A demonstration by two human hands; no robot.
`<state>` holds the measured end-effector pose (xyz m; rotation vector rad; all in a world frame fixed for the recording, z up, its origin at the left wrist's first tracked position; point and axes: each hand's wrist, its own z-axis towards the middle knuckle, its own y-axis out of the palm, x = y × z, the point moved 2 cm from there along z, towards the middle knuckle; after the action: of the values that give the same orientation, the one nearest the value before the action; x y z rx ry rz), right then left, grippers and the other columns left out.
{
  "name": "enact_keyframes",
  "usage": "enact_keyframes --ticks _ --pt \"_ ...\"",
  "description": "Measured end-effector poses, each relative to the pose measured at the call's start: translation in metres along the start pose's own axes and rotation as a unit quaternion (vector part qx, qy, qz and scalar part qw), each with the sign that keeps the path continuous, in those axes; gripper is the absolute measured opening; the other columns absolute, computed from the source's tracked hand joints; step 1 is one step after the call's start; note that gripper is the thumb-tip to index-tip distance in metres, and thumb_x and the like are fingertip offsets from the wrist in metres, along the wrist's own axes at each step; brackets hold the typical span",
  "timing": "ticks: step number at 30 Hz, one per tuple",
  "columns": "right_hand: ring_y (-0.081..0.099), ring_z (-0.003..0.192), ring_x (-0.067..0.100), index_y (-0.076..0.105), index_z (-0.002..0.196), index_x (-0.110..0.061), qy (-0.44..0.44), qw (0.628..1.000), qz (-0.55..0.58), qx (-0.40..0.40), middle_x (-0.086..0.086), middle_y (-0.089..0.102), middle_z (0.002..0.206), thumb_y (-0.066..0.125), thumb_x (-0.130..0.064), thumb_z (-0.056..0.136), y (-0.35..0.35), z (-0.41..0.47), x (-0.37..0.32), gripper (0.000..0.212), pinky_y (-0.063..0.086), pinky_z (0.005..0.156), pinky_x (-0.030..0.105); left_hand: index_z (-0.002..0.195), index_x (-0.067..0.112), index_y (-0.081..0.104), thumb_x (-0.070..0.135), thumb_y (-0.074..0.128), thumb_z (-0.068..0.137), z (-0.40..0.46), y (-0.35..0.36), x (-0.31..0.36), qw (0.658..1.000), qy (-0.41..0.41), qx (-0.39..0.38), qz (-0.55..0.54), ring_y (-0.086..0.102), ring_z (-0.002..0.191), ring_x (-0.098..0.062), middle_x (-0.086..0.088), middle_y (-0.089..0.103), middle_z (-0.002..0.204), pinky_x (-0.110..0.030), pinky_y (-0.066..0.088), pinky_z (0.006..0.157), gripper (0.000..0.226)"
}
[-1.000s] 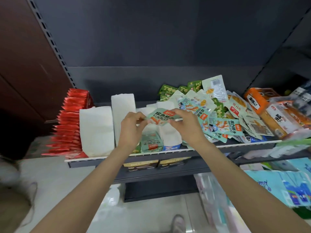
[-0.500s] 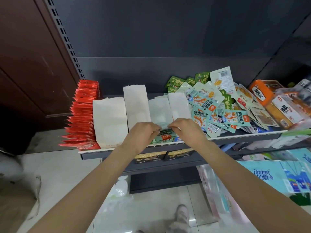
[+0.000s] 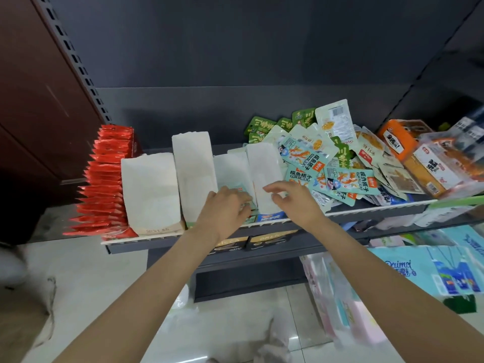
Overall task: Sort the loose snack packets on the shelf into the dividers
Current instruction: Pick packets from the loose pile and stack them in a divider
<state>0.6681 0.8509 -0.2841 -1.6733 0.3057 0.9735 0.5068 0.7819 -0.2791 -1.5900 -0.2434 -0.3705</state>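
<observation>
1. The dark shelf (image 3: 366, 214) runs across at about waist height, with a pale rail along its front edge.
2. A loose heap of snack packets (image 3: 337, 163), teal, green and cream, lies on the shelf's right half; beyond it, at the shelf's far right, sit orange boxes (image 3: 398, 138).
3. White dividers (image 3: 193, 174) stand upright in a row on the shelf's left half, and a red packet stack (image 3: 104, 184) fills the shelf's left end.
4. The left hand (image 3: 225, 209) rests at the shelf's front edge, its grip curled onto a teal packet (image 3: 242, 191) sitting in the slot between two dividers.
5. The right hand (image 3: 296, 203) hovers just right of that slot, against a divider face, fingers spread and loosely bent, grip empty.
</observation>
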Motion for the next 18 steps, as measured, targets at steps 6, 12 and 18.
enact_keyframes --ticks 6,12,18 --pt "0.056 0.111 0.017 0.061 0.119 -0.008 0.089 0.990 -0.011 0.106 0.007 0.061 0.123 0.049 -0.005 0.093 -0.055 0.006 0.066 0.029 0.039 0.092 0.021 0.128 0.017 0.056 0.017 0.048 0.096 0.059 0.007 0.070 0.988 0.036 0.012 -0.146 0.051 0.113 -0.022 -0.008 0.056 0.124 -0.027 0.039 0.095 0.033" --pt "0.022 0.141 0.026 0.024 0.147 -0.012 0.144 0.980 -0.131 0.034 0.010 0.024 0.153 0.055 -0.029 0.093 -0.096 0.034 0.148 0.065 0.023 0.113 0.036 0.146 0.009 0.028 0.017 0.046 0.095 0.139 0.059 0.117 0.992 -0.006 -0.062 -0.113 0.029 0.137 -0.027 -0.012 0.028 0.150 -0.034 0.026 0.112 0.054" --pt "0.006 0.145 0.024 0.015 0.150 -0.021 0.105 0.977 -0.186 -0.028 0.008 0.009 0.157 0.061 -0.024 0.089 -0.108 0.054 0.181 0.076 0.014 0.116 0.036 0.151 0.018 0.004 0.029 0.050 0.094 0.185 0.104 0.119 0.984 -0.074 -0.153 -0.047 -0.001 0.146 -0.023 -0.005 -0.005 0.159 -0.038 0.010 0.119 0.074"
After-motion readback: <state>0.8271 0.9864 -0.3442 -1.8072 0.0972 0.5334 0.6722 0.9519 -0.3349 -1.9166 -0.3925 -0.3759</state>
